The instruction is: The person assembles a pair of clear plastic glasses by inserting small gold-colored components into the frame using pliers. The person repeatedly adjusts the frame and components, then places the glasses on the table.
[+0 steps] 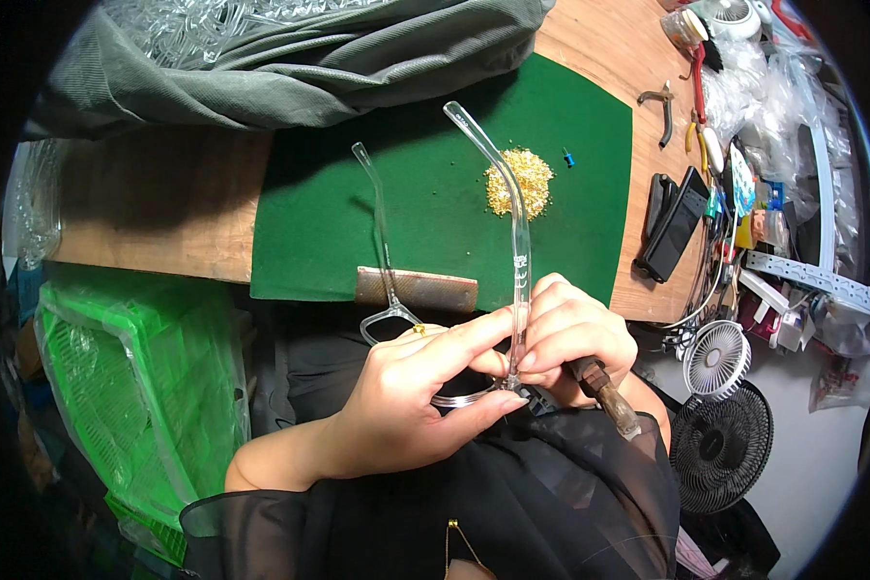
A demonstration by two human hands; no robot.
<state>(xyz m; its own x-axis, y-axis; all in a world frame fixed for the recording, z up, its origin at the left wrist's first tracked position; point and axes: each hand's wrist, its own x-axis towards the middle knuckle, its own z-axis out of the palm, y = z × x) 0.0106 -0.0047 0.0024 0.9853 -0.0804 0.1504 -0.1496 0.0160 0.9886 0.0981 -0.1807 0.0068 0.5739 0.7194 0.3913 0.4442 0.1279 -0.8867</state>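
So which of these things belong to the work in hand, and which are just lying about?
Likely in use:
clear glasses frame, held by the left fingers
wooden-handled tool, in the right fingers
small gold-coloured parts, heaped on the green mat

Apparently just lying about:
dark phone
black fan
white fan beside it

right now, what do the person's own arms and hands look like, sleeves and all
The left hand and right hand are bare, without gloves. A small gold-coloured piece, apparently a ring, sits at the left fingers. Both arms wear black, sheer, loose sleeves: the left sleeve ends short of the wrist, as does the right sleeve.
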